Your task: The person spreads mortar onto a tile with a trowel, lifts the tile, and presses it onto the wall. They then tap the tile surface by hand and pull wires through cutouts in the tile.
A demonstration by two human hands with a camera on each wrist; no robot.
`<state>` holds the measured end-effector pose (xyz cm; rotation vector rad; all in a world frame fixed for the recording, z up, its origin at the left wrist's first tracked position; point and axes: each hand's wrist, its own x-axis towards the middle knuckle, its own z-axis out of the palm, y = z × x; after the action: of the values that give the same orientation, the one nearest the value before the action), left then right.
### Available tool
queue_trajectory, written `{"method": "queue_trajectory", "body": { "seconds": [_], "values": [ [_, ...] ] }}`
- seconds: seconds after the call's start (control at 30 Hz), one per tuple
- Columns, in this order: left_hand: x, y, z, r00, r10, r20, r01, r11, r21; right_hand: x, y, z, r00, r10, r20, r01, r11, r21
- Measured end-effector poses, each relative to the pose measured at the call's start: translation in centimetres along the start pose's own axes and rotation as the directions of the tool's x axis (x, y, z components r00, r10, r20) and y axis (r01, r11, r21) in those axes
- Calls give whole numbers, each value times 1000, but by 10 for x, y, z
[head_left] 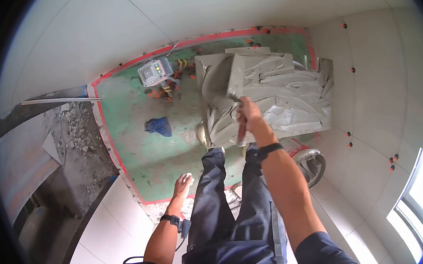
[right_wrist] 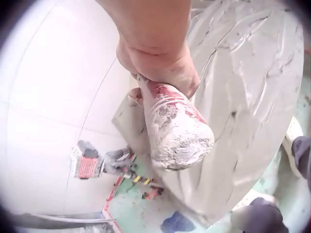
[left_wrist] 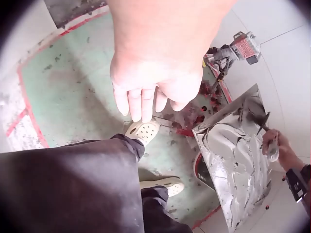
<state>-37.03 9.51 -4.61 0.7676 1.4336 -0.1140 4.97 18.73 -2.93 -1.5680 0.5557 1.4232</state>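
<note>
My right hand (head_left: 249,116) grips a trowel by its thick handle (right_wrist: 177,131), which is crusted with pale mortar and shows red patches. The trowel's flat blade (head_left: 236,77) stands against the grey mortar (head_left: 293,91) near the left part of a large slab. That mortar covers the slab in uneven ridges and swirls, with a paler patch toward the near side. Away from the slab, my left hand (head_left: 183,185) hangs beside the left leg, holding nothing. Its fingers (left_wrist: 146,102) point down, loosely extended, in the left wrist view.
A bucket (head_left: 312,164) stands under the slab's near right side. Left of the slab lie a boxy power tool (head_left: 154,72), orange-red clips (head_left: 162,95) and a blue cloth (head_left: 159,126) on the green floor. Rubble (head_left: 79,130) lies beyond the red-edged border. Tiled walls surround the floor.
</note>
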Motion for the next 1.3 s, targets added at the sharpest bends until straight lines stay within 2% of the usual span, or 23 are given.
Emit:
{"method": "queue_trajectory", "body": {
  "seconds": [0.03,0.1,0.17,0.23,0.3,0.33,0.4,0.53,0.57,0.6,0.63,0.7,0.83,0.9,0.93,1.0,1.03,1.1,1.13,1.17,1.2,1.23,1.3],
  "values": [
    [-3,-3,-2,1000,18,-13,-18,1000,-12,-4,9,22,999,8,37,-10,999,47],
    [-11,-5,-5,998,-64,-25,63,997,-31,-11,20,49,1000,15,16,-16,999,50],
    [-14,0,-7,997,-68,-27,68,998,-19,-18,23,60,998,18,62,-13,997,-75],
    [-12,-3,-6,997,-72,-26,71,997,-14,-13,26,54,996,-30,81,41,990,-138],
    [-7,-9,-6,1000,2,-17,-2,1000,10,-13,26,46,985,-139,105,166,928,-334],
    [-1,-13,-6,1000,3,-18,-2,1000,8,-13,24,44,985,-139,107,167,927,-336],
    [4,-14,1,999,39,3,-39,999,-34,-9,19,38,971,-178,162,234,857,-460],
    [3,-6,12,999,37,23,-35,996,-76,4,10,30,976,-151,157,214,798,-564],
    [3,-5,14,999,37,20,-35,997,-75,7,7,25,909,-382,170,336,425,-840],
    [1,1,17,999,40,33,-37,996,-79,10,5,22,782,-560,273,305,-39,-952],
    [-1,8,18,998,41,47,-37,996,-83,-2,-6,29,783,-560,269,302,-35,-953],
    [-2,10,19,998,40,47,-38,998,-50,-23,-26,35,859,-499,112,143,23,-989],
    [3,8,10,998,53,40,-51,998,-44,-22,-12,23,878,-473,76,134,89,-987],
    [0,10,6,998,41,39,-40,999,-20,-35,-14,6,878,-464,118,117,-32,-993],
    [-2,11,3,999,27,47,-26,999,-22,-31,-14,-8,877,-469,108,108,-27,-994],
    [3,5,-5,998,47,49,-45,998,-47,-25,-16,-42,796,-602,-55,-5,85,-996],
    [5,0,-6,997,63,43,-59,995,-78,-27,-23,-55,807,-581,-104,-25,142,-990],
    [-2,11,-6,998,48,36,-47,998,-45,5,-3,-93,666,-735,-131,38,209,-977],
    [2,7,-9,998,41,44,-40,999,-24,2,1,-91,800,-544,-253,175,615,-769],
    [7,2,-10,998,35,50,-35,999,-5,0,10,-84,917,-310,-250,198,900,-389],
    [9,-2,-12,998,40,47,-42,998,46,-16,17,-59,951,-188,-247,155,977,-147],
    [8,-3,-14,999,33,43,-36,998,56,-26,27,-43,968,-135,-211,95,977,-192],
    [7,0,-12,999,-39,20,36,994,104,-27,61,-23,998,-43,-42,34,980,-198]
  ]
}}
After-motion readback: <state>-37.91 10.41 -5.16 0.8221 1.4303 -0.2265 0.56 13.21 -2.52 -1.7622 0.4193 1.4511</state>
